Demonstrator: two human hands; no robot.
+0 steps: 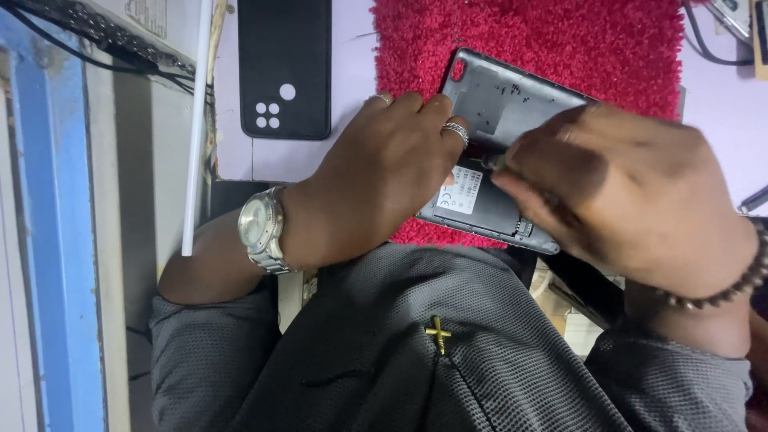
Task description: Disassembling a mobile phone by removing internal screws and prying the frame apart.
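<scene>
White label (462, 194): a small rectangle with dark print and small symbols, stuck on the dark inner face of the opened phone (512, 120) that lies on the red mat (560, 40). It shows just between the two hands, partly covered by them. Paper sheet (148, 16): pale with grey print, at the top left edge, cut off by the picture's border. No screens or packages show.

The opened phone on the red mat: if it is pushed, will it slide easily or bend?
The opened phone probably resists sliding, since it lies on the shaggy red mat and the left hand presses on it. It looks flat and stiff, so unlikely to roll. Its exposed inside seems fragile.
</scene>
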